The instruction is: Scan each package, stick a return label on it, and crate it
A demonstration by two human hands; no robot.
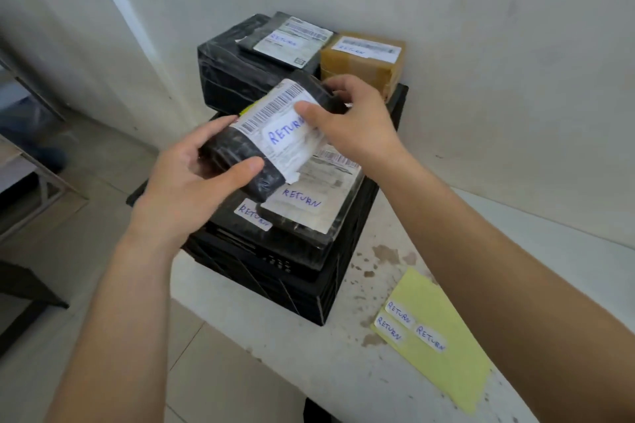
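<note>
Head view: both bare hands hold a small black plastic-wrapped package (pixel 247 151) above a black plastic crate (pixel 309 288) that stands on a white, stained tabletop (pixel 275 354). The left hand (pixel 185 189) grips the package's near-left end, thumb curled over the top face and fingers wrapped underneath. The right hand (pixel 357 127) grips the far-right end, its thumb pressed flat on a white handwritten RETURN label (pixel 287 134) while its fingers curl round the package's far edge. That label sits on the package's white barcode shipping label (pixel 275 106), just beside the barcode stripes.

Below the held package, inside the crate, lie a black wrapped parcel with a RETURN sticker (pixel 252 215) and, on top of it, a flat clear-wrapped parcel (pixel 323 196) also marked RETURN. Farther back, against the pale wall (pixel 481 45), a large black wrapped box (pixel 233 75) carries a flat dark parcel with a white label (pixel 292 41); to its right is a brown taped cardboard box (pixel 360 65), which is labelled too (the writing is blurred but seems to read RETURN).

On the tabletop, near right of the crate, lies a yellow backing sheet (pixel 443 354) bearing three white RETURN stickers (pixel 429 338) close together at its left end.
</note>
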